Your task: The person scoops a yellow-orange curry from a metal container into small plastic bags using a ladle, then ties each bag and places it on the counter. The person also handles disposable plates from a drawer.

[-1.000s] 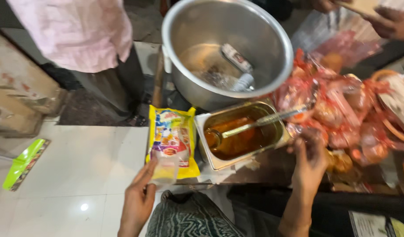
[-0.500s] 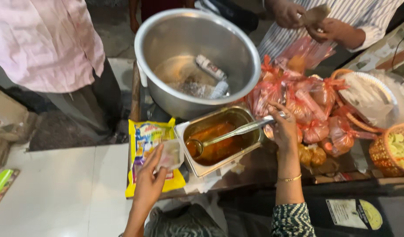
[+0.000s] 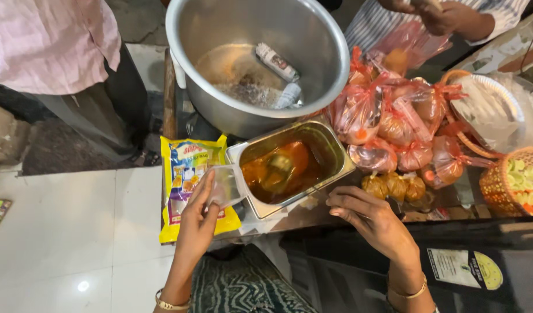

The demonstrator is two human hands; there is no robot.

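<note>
My left hand (image 3: 196,223) holds a small clear plastic bag (image 3: 225,184) against a yellow printed packet (image 3: 188,179), right beside a rectangular steel tray (image 3: 336,152) of orange-brown sauce. A ladle (image 3: 281,165) lies sunk in the sauce. My right hand (image 3: 371,219) hovers over the dark counter edge just in front of the tray, fingers loosely curled and holding nothing.
A big steel pot (image 3: 313,40) with two small packets inside stands behind the tray. Several tied bags of orange food (image 3: 394,124) are heaped to the right, with wicker baskets (image 3: 501,182) beyond. A person in a pink shirt (image 3: 52,40) stands far left; another person's hands (image 3: 446,17) hold a bag far right.
My right hand let go of the ladle, which now rests in the sauce, and drew back toward me. My left hand lifted a clear bag off the yellow packet.
</note>
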